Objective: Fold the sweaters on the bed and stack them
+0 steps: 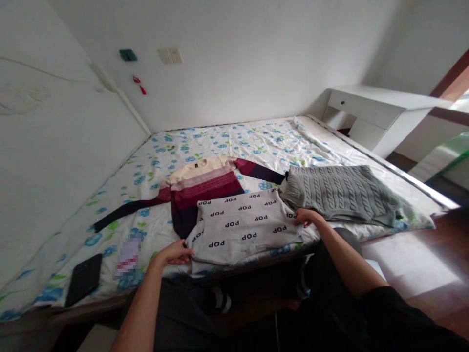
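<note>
A light grey garment printed with "POP" (240, 225) lies spread at the near edge of the bed, its neckline hard to make out. My left hand (176, 253) pinches its left side near the front corner. On the opposite side, my right hand (306, 217) grips the garment's right edge between thumb and fingers. Behind it, partly covered, is a striped sweater (205, 183) in cream, pink, maroon and navy, with its sleeves stretched out to both sides. A grey cable-knit sweater (340, 193) lies to the right, close to my right hand.
The bed (220, 139) has a white sheet with blue flowers. A black tablet-like case (84, 278) and a blurred-out packet (128, 254) lie at the left near edge. A white desk (381, 110) stands beyond the bed's right side.
</note>
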